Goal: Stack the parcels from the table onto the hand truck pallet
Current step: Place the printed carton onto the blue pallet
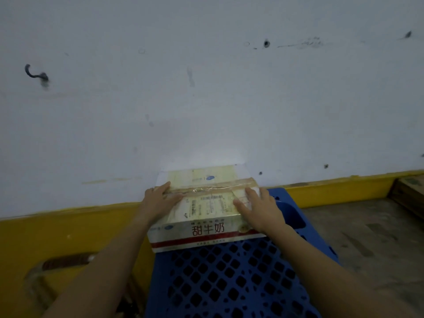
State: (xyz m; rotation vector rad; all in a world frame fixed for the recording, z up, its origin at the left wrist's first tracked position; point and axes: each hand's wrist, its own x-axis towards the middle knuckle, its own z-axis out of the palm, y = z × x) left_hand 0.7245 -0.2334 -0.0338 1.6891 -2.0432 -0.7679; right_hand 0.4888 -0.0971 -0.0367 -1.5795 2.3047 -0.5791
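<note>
A white and cream parcel [206, 207], taped across the top and printed with red characters on its near side, lies flat at the far end of the blue plastic lattice pallet [229, 278], against the wall. My left hand [158, 198] lies on the parcel's left top edge with the fingers stretched over the tape. My right hand [259, 207] rests flat on its right top edge, fingers straight. Both forearms reach in from below.
A white wall with a yellow painted base band [332, 191] stands right behind the pallet. Grey concrete floor [367, 237] spreads to the right, with a wooden object [410, 193] at the far right edge. A brown item [66, 262] lies low on the left.
</note>
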